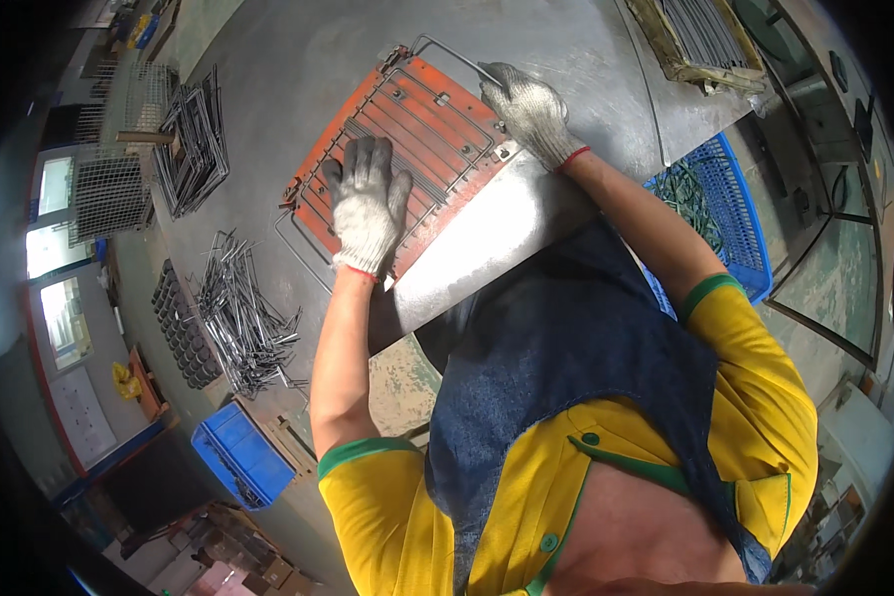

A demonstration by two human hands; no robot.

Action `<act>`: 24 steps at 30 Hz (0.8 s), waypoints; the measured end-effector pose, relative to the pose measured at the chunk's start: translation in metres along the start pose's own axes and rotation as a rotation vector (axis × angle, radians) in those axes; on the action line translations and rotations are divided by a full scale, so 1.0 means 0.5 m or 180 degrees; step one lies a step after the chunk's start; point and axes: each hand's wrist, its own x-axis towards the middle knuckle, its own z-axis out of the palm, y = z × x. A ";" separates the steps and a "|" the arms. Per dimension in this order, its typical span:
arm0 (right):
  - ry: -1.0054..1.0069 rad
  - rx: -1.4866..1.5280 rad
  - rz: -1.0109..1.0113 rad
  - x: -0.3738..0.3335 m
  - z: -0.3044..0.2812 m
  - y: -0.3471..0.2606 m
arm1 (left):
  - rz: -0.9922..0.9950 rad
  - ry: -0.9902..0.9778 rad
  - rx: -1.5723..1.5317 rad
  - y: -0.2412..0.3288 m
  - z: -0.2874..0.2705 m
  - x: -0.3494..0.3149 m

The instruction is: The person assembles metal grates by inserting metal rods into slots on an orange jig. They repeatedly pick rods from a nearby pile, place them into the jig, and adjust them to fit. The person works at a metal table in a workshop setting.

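Note:
An orange-red jig plate [432, 109] lies tilted on the metal table, with clamps and stops along its edges. Straight metal rods [387, 154] lie across it, several of them bunched near its middle. A bent wire frame [447, 48] sticks out past the plate's far right corner. My left hand [366, 204], in a white knit glove with grey fingers, rests on the rods with its fingers stretched out. My right hand [531, 109], gloved alike, is closed around the end of the wire frame. Another bent wire [303, 248] shows at the plate's left side.
Left on the table are a pile of loose rods [248, 313] and a stack of wire frames [191, 144]. At the far right stands a tray of rods [700, 40]. A blue basket [740, 199] holds green strips below the right edge; a blue bin [240, 452] sits lower left.

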 end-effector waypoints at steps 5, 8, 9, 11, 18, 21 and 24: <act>-0.0601 0.1026 0.1442 0.032 -0.052 -0.052 | -0.0323 0.0425 -0.0922 0.030 -0.049 0.058; -0.0719 0.1268 0.1874 0.051 -0.077 -0.076 | 0.0488 0.0336 -0.0328 0.039 0.006 0.065; -0.0562 0.1151 0.1673 0.043 -0.071 -0.068 | 0.0417 0.0205 -0.0339 0.030 0.016 0.059; -0.0525 0.1133 0.1638 0.042 -0.073 -0.075 | 0.0294 -0.0109 -0.0375 0.029 -0.001 0.044; -0.0764 0.0758 0.1275 0.029 -0.050 -0.041 | 0.0236 -0.0269 -0.0172 0.015 -0.001 0.016; -0.0742 0.0519 0.1003 0.028 -0.054 -0.050 | 0.0380 -0.0049 -0.0287 0.034 0.033 0.057; -0.0410 -0.0118 0.0370 0.016 -0.037 -0.023 | 0.0474 -0.0144 -0.0656 0.068 0.019 0.114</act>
